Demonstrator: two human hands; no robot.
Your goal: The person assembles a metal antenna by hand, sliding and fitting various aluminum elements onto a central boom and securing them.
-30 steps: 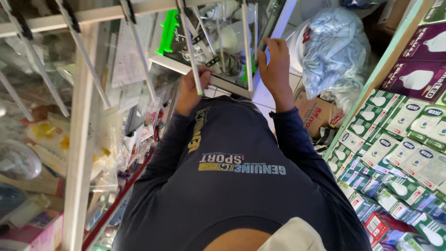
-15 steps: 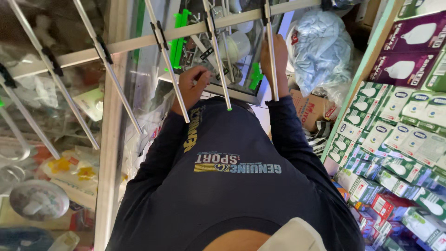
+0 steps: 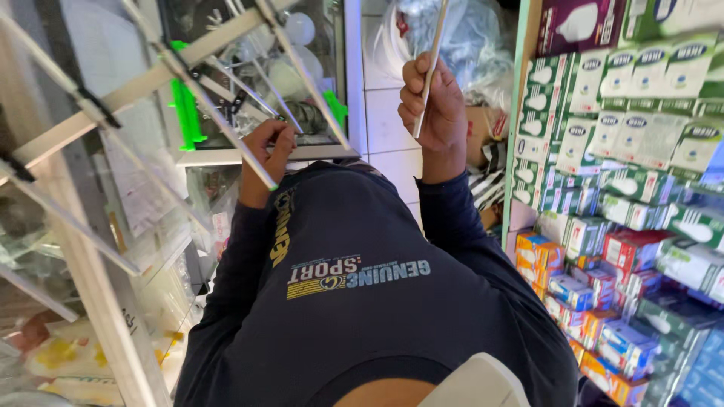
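My left hand (image 3: 264,162) is closed around the lower end of a thin grey rod (image 3: 226,128) that belongs to a white folding rack (image 3: 105,105) with several slanted rods. My right hand (image 3: 434,113) is raised further right and grips a single slim white rod (image 3: 431,64) that stands nearly upright, apart from the rack. Both arms are in dark blue sleeves, and my dark blue shirt (image 3: 362,301) fills the lower middle of the view. Two bright green clips (image 3: 183,105) sit on the rack behind my left hand.
A glass display cabinet (image 3: 302,90) with white bulbs stands behind the rack. Shelves of small green, white, red and blue boxes (image 3: 626,196) line the right side. A clear plastic bag (image 3: 475,38) and a cardboard box (image 3: 483,128) lie ahead on the tiled floor.
My right hand has come off the rack and moved right and up with one loose white rod. My left hand stays on the rack. The view has swung to the right.
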